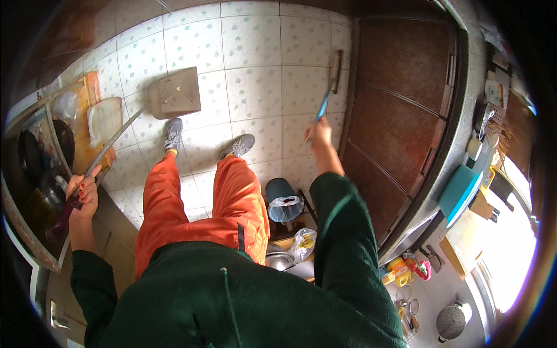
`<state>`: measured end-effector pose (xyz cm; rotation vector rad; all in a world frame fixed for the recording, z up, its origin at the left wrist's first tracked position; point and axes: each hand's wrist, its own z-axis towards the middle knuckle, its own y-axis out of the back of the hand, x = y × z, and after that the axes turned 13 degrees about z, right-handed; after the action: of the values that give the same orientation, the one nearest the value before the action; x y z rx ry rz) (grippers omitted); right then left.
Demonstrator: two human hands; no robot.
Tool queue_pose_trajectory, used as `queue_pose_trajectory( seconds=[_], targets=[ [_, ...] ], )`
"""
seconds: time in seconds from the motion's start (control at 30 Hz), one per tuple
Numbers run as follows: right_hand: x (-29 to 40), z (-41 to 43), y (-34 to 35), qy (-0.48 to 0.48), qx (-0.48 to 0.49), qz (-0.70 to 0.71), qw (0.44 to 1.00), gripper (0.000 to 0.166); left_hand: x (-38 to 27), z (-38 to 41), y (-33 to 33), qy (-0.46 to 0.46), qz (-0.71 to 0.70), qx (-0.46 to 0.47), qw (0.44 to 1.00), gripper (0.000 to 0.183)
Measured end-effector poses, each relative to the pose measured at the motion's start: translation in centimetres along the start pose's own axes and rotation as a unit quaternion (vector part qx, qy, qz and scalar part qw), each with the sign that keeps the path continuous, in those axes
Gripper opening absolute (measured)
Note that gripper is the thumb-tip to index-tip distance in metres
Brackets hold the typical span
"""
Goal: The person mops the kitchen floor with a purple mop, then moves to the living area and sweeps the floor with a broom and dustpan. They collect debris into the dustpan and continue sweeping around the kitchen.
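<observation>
My left hand grips the long handle of a dustpan. The dustpan's brownish pan rests on the tiled floor in front of my left foot, at the upper left. On the right, my right hand is closed around the blue handle of a broom. Its narrow brush head is at the floor near the base of the brown cabinets, apart from the dustpan. Small specks lie on the pan's surface.
Brown cabinet doors under a counter line the right side. A lined trash bin stands by my right leg, near metal bowls and a plastic bag. On the left is a rack with pans and cutting boards.
</observation>
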<state>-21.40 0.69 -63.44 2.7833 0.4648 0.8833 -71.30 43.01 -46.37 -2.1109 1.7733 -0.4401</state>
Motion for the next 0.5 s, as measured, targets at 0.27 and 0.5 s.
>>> queue_pose_trajectory(
  seconds=[0.27,0.5],
  targets=[
    [4.6,-7.3,3.2,-0.01,0.084,-0.066,0.994,0.054,1.5,-0.2,-1.6,-0.005,-0.008,-0.011,1.0,0.062],
    [9.1,5.1,-6.0,0.039,0.042,-0.02,0.998,0.014,0.8,0.7,-2.0,0.014,0.025,0.01,1.0,0.061]
  ],
)
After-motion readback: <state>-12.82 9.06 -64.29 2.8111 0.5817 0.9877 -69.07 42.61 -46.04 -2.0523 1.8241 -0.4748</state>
